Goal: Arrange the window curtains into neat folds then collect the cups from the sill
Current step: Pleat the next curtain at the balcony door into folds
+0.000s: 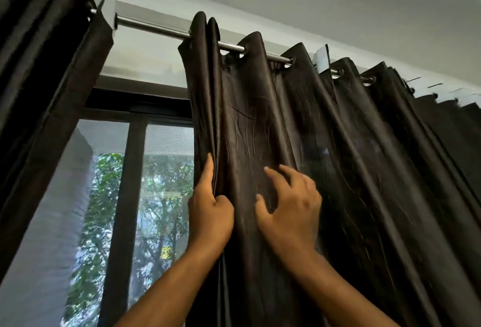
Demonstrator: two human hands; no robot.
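A dark brown eyelet curtain (338, 144) hangs from a metal rod (153, 27) and covers the right half of the window. My left hand (210, 212) grips the curtain's left edge, thumb raised along the gathered folds. Just to the right, my right hand (289, 209) lies on the flat front panel with fingers spread and slightly bent, holding no fabric. A second dark curtain (39, 79) hangs bunched in folds at the far left. No cups and no sill are in view.
Between the two curtains the window (156, 196) shows a dark frame with a vertical bar (125, 209), trees outside. A white wall band and ceiling (312, 1) run above the rod. A white rod bracket (321, 59) sits among the right curtain's tops.
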